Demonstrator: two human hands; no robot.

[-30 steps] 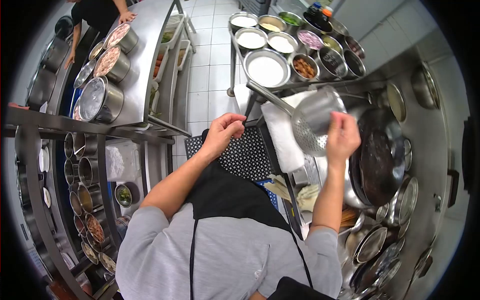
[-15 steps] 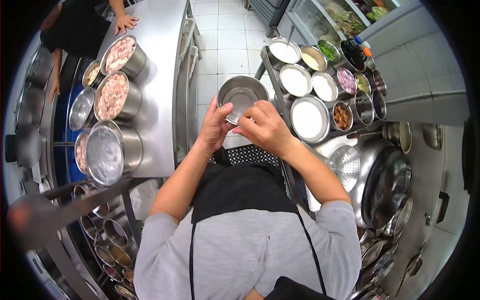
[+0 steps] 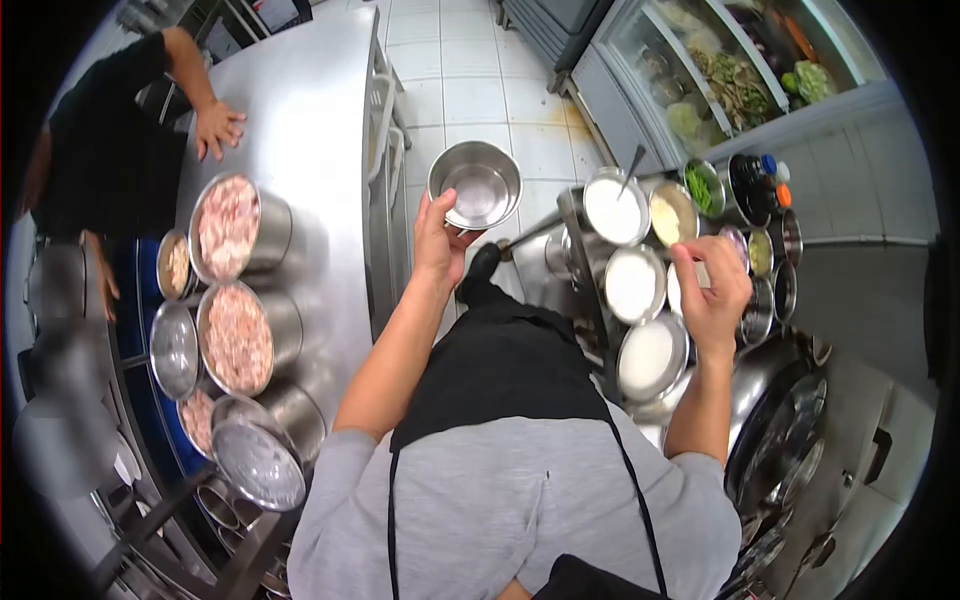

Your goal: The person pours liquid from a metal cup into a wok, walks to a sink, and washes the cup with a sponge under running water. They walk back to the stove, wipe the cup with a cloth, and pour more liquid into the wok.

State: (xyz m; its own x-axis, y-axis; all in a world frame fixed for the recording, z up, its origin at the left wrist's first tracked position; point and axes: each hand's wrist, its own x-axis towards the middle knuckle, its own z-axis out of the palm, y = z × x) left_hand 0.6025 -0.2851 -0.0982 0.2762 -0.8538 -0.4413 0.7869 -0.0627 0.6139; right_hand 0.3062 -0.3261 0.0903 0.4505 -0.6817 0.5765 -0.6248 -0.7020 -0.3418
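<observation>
My left hand grips the near-left rim of a round steel bowl, thumb over its edge. The bowl's inside shows bare metal. Over the right-hand containers hangs my right hand, its fingers bent and pressed together; whether anything small is between them is hidden. Beneath and beside it are a container of white powder or liquid, a container with pale yellow contents and another white-filled one. A spoon stands in the far white-filled container.
On the left, a steel table bears tubs of raw meat and a tilted steel bowl. Another person's hand rests on it. A glass-doored fridge with vegetables stands far right; a dark wok is near right.
My right hand has left the bowl and moved right, over the containers. My left hand still holds the bowl. The view has shifted, and the other person appears farther into it.
</observation>
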